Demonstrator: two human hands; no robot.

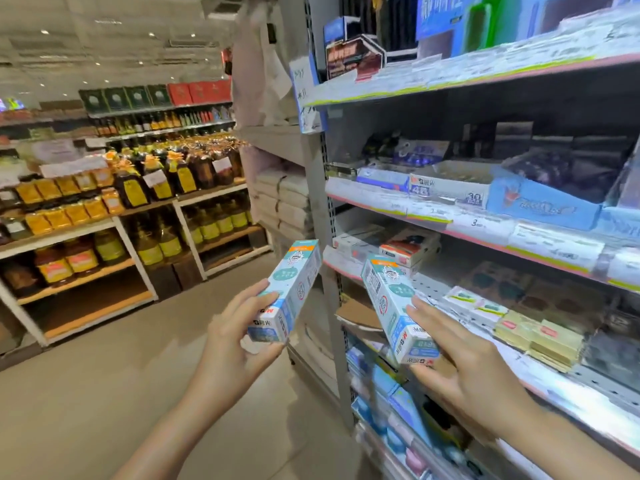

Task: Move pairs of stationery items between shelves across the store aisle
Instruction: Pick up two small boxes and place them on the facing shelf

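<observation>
Store aisle, stationery shelf [485, 237] on right, oil bottles [166, 174] across; left hand [239, 337] fingers grasping M&G box [287, 289], right hand [464, 368] fingers grasping second M&G box [394, 306] at shelf's left edge

Both held boxes, the left box [286, 292] and right box [398, 308], show the "M&G" logo; a shelf price tag [479, 223] reads "3".

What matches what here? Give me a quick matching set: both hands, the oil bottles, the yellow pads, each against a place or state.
Things:
1. left hand
2. right hand
3. oil bottles
4. yellow pads

Places or states:
A. lying on a shelf at right
B. grips a box over the aisle floor
C. stacked on the far display at left
D. holds a box in front of the shelf unit

Pairs: 1-B, 2-D, 3-C, 4-A
</observation>
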